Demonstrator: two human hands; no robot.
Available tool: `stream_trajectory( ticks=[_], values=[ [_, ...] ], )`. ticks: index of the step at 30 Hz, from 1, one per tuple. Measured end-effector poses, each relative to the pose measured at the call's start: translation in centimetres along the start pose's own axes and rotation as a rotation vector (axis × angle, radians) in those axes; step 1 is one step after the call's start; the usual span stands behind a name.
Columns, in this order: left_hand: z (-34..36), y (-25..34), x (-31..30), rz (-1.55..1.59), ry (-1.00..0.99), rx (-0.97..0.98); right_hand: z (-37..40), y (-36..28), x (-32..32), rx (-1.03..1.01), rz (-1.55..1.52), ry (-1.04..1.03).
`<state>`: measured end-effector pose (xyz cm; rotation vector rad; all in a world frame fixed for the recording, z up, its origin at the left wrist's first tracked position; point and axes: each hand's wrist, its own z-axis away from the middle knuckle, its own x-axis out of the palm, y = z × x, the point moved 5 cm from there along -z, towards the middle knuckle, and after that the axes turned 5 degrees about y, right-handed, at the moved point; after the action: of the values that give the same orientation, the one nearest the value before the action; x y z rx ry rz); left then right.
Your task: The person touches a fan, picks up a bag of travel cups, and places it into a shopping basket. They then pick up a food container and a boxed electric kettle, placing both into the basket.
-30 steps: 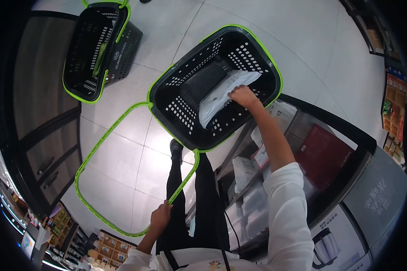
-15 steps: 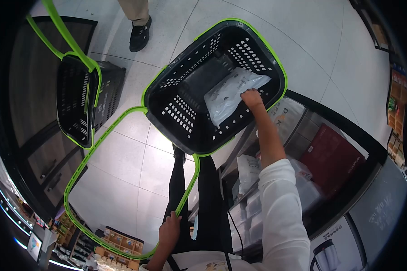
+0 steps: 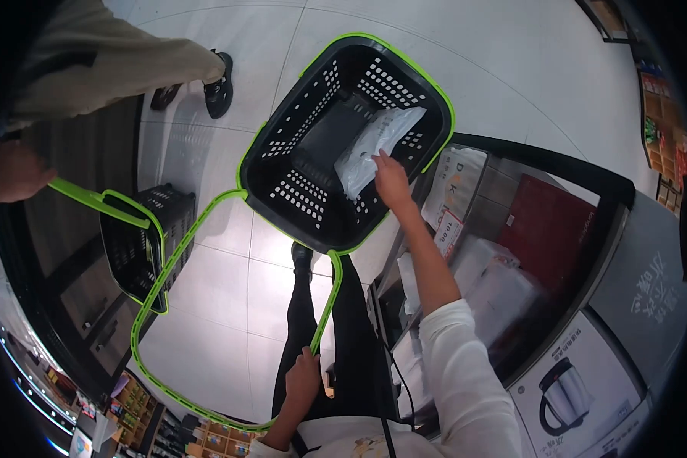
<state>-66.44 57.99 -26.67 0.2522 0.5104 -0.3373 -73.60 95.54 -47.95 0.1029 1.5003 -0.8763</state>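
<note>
A large black shopping basket (image 3: 282, 164) with a green rim is in front of me, its inside facing up. In it lies a white plastic package (image 3: 365, 149) with small dark print. My right hand (image 3: 391, 179) reaches over the basket's near right side, fingers closed at the package's edge. Nearer my body, my left hand (image 3: 301, 378) is wrapped round the basket's long green handle (image 3: 206, 418), which loops out to the left. What the fingertips of my right hand pinch is partly hidden.
At left a person's hand (image 3: 19, 172) holds the handle of a second black basket (image 3: 130, 248); that person's shoe (image 3: 219, 85) is on the tiled floor (image 3: 214, 282). On the right, a display shelf holds a dark red box (image 3: 546, 237), near a kettle box (image 3: 576, 389).
My basket has shifted slightly left in view, and my right hand has moved left with the package, which is turned more upright. The other person has come closer and now holds the second basket's handle.
</note>
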Motion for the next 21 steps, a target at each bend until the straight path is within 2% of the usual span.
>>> stream_trajectory(
  ticks=[2,6,11,15,17,21],
  values=[
    [0.6,-0.2,0.0,0.042,0.016,0.037,3.5,-3.0,-1.8,0.08,-0.23,0.105],
    [2.2,-1.8,-0.1,0.123,-0.025,0.12,11.5,-10.2,-5.0,0.158,-0.455,0.138],
    [5.4,-4.5,1.0,0.146,-0.066,0.238,22.2,-16.2,-8.3,0.292,-0.488,0.152],
    [6.7,-5.9,1.4,0.094,-0.026,0.431,29.7,-19.8,-12.7,0.339,-0.515,0.302],
    [6.9,-7.2,2.2,0.212,-0.182,0.354,33.8,-21.1,-13.2,0.476,-0.626,0.266],
    [4.7,-9.9,5.7,0.238,-0.268,0.332,40.3,-23.8,-15.0,0.487,-0.565,0.341]
  ],
)
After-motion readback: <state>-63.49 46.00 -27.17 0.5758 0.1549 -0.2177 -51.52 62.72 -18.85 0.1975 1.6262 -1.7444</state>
